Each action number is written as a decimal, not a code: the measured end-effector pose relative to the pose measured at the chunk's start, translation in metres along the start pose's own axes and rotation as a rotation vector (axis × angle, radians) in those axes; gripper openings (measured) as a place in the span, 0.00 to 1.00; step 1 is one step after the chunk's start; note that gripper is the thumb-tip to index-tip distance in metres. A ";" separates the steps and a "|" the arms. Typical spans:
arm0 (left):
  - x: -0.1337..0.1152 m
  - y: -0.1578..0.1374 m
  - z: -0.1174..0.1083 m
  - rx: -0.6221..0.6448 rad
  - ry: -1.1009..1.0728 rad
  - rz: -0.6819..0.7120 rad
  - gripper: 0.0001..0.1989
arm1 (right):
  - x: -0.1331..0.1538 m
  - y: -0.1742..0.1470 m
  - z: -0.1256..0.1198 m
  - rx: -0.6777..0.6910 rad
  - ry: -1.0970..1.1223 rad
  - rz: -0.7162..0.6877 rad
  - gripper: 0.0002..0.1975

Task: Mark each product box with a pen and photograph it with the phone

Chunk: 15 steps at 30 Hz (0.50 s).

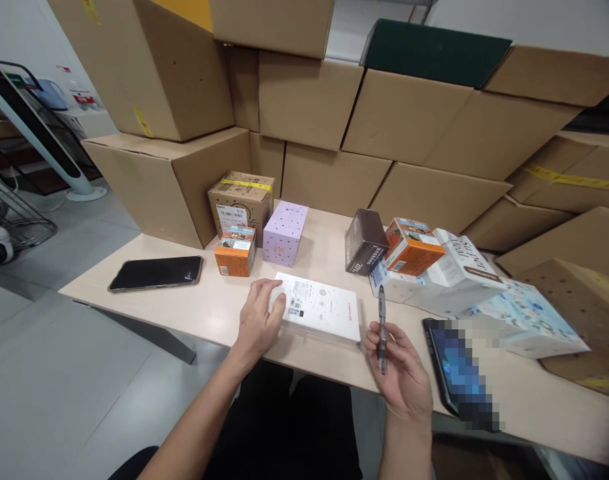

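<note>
A flat white box (329, 310) with small printed marks and a barcode label lies on the table in front of me. My left hand (262, 313) rests at its left end, thumb and fingers apart and touching the box. Just past the box's right end, my right hand (401, 367) is turned palm up. Its fingers close round a grey pen (382, 327), which stands nearly upright with its upper end free.
Behind the white box are an orange box (235, 252), a lilac box (285, 233) and a taped carton (241, 203). A phone (155, 273) lies left, a tablet-like device (459, 373) right. More packages (459, 273) stand back right, before stacked cartons (329, 177).
</note>
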State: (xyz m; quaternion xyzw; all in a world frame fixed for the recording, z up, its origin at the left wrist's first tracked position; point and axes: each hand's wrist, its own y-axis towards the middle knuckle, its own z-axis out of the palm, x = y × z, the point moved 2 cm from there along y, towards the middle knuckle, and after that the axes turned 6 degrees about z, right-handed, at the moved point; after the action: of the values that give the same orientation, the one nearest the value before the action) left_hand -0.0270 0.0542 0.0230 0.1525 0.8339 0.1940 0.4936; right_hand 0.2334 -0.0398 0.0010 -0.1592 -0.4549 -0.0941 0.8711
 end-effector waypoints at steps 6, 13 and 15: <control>-0.004 -0.002 0.001 0.016 -0.038 0.045 0.12 | 0.005 -0.002 -0.005 0.002 0.059 -0.148 0.10; -0.017 -0.012 0.004 0.150 0.165 0.561 0.11 | 0.010 0.002 0.058 0.011 -0.207 -0.252 0.13; -0.019 -0.014 0.004 0.155 0.249 0.626 0.10 | 0.004 0.006 0.077 -0.029 -0.313 -0.277 0.14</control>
State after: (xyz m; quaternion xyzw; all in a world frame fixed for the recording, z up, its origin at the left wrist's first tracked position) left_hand -0.0153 0.0341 0.0288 0.4130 0.8129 0.2891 0.2917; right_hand 0.1786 -0.0063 0.0446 -0.1201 -0.6010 -0.1935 0.7661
